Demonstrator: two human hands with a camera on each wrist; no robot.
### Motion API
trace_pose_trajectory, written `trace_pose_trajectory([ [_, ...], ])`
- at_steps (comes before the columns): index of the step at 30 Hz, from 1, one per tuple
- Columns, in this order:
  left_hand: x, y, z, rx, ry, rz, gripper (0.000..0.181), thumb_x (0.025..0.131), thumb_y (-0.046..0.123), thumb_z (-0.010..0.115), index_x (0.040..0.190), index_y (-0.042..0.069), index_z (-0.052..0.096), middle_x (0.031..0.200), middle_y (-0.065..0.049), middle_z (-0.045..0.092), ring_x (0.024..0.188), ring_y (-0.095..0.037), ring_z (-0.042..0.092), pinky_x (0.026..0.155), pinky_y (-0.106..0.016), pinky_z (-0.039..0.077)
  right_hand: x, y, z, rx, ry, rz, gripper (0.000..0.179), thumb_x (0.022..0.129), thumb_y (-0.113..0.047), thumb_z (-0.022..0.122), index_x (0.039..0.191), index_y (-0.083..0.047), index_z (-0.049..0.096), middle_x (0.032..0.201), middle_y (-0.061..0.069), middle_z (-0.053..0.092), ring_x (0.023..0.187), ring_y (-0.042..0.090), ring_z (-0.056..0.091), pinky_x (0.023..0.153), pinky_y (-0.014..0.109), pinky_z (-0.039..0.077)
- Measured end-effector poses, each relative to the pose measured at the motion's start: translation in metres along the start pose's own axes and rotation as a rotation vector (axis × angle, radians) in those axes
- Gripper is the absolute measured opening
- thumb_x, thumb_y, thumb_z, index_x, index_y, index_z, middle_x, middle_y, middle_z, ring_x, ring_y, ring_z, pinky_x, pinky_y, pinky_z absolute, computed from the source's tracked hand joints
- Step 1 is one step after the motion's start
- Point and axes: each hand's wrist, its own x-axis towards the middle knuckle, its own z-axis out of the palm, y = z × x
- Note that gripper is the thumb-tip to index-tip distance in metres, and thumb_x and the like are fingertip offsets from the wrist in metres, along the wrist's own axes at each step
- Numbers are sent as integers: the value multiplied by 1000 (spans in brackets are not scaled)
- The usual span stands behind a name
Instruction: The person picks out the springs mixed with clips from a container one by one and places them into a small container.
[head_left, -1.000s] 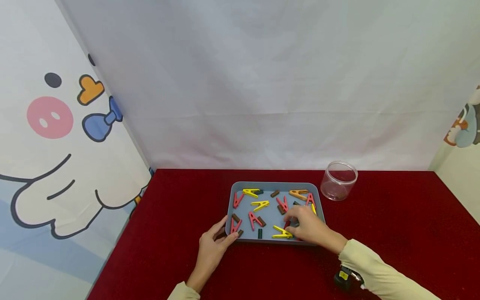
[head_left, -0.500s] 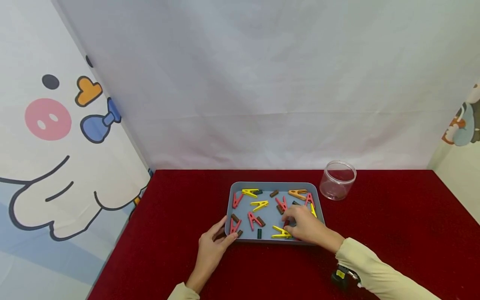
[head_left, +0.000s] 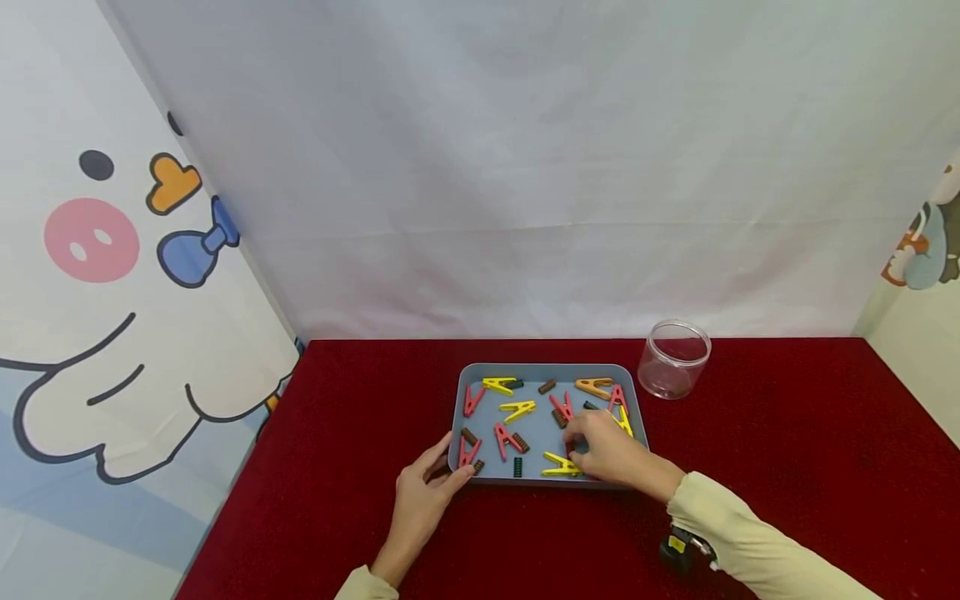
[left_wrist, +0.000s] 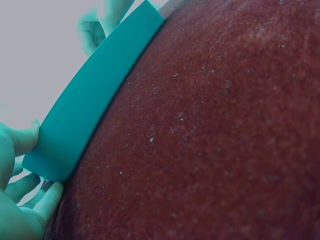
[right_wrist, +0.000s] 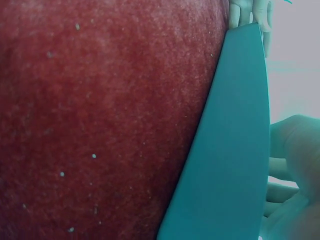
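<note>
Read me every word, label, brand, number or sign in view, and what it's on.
None can be read.
Small yellow patch on the black device at the pale-yellow right sleeve: too small and blurred to tell if it bears print.
Red, yellow and orange plastic clips in the blue-grey rectangular tray: too small to show any marking.
Clear cylindrical jar: no label visible.
White cartoon-printed cloth: pictures only, no lettering.

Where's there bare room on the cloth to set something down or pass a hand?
Free on the red cloth: left of the tray and left hand; right of the clear jar; and in front of the tray, between the forearms. Crowded: the tray's right half, clips and blocks around the right hand.
</note>
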Motion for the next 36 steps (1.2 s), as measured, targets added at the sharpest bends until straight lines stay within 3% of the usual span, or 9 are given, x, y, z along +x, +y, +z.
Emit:
trace_pose_trajectory([
  [5, 0, 0, 0, 7, 4, 9, 59, 73, 14, 72, 126, 5, 48, 124, -17, 48, 107, -31, 50, 79, -34, 47, 1, -1, -1, -4, -37, 10, 18, 65, -3, 70, 84, -3, 67, 83, 3, 60, 74, 14, 53, 62, 28, 44],
  [11, 0, 1, 1, -1, -2, 20, 59, 73, 12, 71, 126, 4, 48, 123, -18, 48, 106, -31, 50, 78, -32, 47, 0, 1, -2, 21, 1, 17, 18, 65, -2, 71, 83, -6, 67, 83, 1, 61, 73, 13, 54, 62, 27, 44],
  [16, 1, -4, 0, -15, -3, 14, 59, 72, 15, 72, 126, 6, 48, 124, -17, 48, 107, -30, 50, 78, -32, 47, -3, 3, -4, 101, 22, 29, 18, 67, -4, 72, 84, -7, 67, 84, 0, 62, 72, 11, 55, 62, 27, 46],
  [25, 8, -31, 0, 8, 29, 32, 59, 71, 23, 74, 125, 17, 51, 121, -7, 52, 103, -19, 54, 75, -24, 48, -5, 3, -8, 272, 117, 79, 17, 67, -5, 74, 83, -5, 67, 82, 1, 64, 67, 7, 58, 60, 25, 50],
  [36, 8, -32, 0, -2, 29, 45, 59, 70, 23, 74, 124, 16, 51, 120, -9, 53, 102, -21, 54, 74, -24, 48, -9, 0, -16, 397, 146, 117, 17, 68, -4, 74, 84, -5, 67, 93, 8, 64, 74, 17, 61, 64, 27, 51],
])
